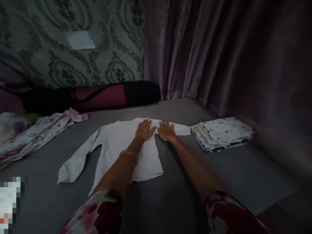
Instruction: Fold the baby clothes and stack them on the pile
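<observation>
A white long-sleeved shirt [114, 138] lies spread out on a grey sheet, its neckline towards the wall. My left hand [144, 130] rests flat on the shirt near its right shoulder, fingers spread. Beside it, my right hand [166, 130] lies flat on the start of the right sleeve, fingers also apart. That sleeve stretches out to the right, its cuff reaching a stack of folded clothes [224, 130]. The other sleeve angles down to the left with some wrinkles. Part of the shirt's body is hidden beneath my left forearm.
Printed clothes with pink cuffs [48, 130] lie loosely at the left, near a plush-looking thing [14, 125]. A long black and maroon bag [104, 96] runs along the patterned wall. Purple curtains [207, 48] hang at the right. A pixelated patch covers the lower left corner.
</observation>
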Tool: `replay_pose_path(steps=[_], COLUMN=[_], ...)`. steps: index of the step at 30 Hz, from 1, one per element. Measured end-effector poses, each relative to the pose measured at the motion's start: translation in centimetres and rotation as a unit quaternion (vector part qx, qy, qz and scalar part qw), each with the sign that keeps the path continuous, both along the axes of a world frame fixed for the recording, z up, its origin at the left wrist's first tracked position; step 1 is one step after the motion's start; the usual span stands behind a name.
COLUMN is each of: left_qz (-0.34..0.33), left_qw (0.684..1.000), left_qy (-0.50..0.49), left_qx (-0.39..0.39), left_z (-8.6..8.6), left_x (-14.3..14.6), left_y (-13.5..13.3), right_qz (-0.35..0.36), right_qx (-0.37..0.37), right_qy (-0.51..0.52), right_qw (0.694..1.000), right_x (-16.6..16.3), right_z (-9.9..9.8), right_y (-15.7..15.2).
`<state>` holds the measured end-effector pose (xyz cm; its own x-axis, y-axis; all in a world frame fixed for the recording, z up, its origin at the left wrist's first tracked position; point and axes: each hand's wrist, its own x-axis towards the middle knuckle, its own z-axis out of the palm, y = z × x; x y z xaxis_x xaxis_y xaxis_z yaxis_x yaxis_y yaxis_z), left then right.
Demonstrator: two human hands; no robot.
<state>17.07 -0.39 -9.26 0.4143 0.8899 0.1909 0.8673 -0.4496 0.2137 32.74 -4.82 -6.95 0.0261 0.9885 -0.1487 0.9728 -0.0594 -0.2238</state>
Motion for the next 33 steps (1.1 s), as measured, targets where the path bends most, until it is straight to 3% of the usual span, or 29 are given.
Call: replay_pose_path(steps=[6,10,17,21,25,29,33], left_qz=[0.005,0.002,-0.011,0.024,0.186,0.323,0.397], left_qw=[1.000,0.999,0.988,0.985,0.965,0.928,0.901], left_qy=[-0.004,-0.013,-0.069,-0.111,-0.152,-0.164,-0.163], left_qx=[-0.023,-0.034,-0.136,-0.130,-0.101,-0.090,-0.055], left_z=[-0.4,-0.4,1.1,2.7,5.2,6.3,5.3], left_x=[-0.1,0.0,-1.4,-7.1,-15.1,-21.5,-25.4], left_y=[0.3,0.4,0.1,-1.5,-4.6,-7.2,-8.6], right_qz=[-0.068,-0.117,-0.123,-0.120,-0.136,-0.033,0.078], right_qx=[-0.020,0.019,0.034,0.009,-0.001,0.127,0.074], right_qy=[-0.043,-0.087,-0.101,-0.104,-0.093,-0.086,-0.028], right_qw=[0.997,0.989,0.987,0.987,0.986,0.988,0.994], right_x=[3.6,5.5,5.8,6.0,4.7,-0.7,-7.7], right_z=[0.4,0.2,0.1,0.6,1.7,2.5,2.0], right_y=[-1.7,-2.6,-3.0,-2.5,-1.5,-0.4,0.6])
